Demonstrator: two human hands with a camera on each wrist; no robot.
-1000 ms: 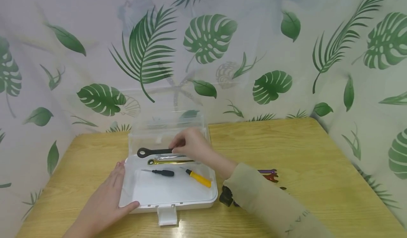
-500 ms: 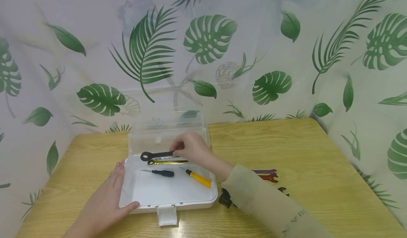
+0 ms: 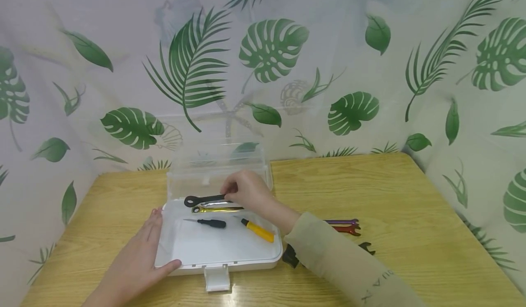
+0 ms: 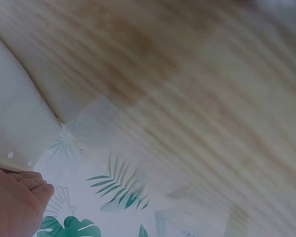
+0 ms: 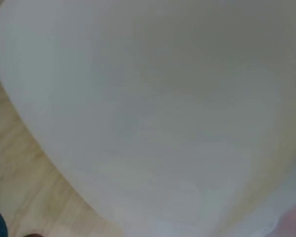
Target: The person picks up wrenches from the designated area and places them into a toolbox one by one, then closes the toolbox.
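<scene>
At twelve o'clock of the white plastic case (image 3: 201, 247), I note the right hand (image 3: 247, 189) pinching a black ring-ended metal wrench (image 3: 207, 200), presumably stiff, weighty and slick, best held mid-shank; left hand (image 3: 139, 248), fingers extended, touches nine o'clock.

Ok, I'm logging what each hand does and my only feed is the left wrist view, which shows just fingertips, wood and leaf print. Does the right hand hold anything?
Observer: Yes, in the head view the right hand pinches a black wrench, its ring end pointing to the left.
Operator: Good, that goes in the log. Is another tool lying close by it?
Observer: Yes, a gold-coloured wrench lies just on its near side, in the open white box.
</scene>
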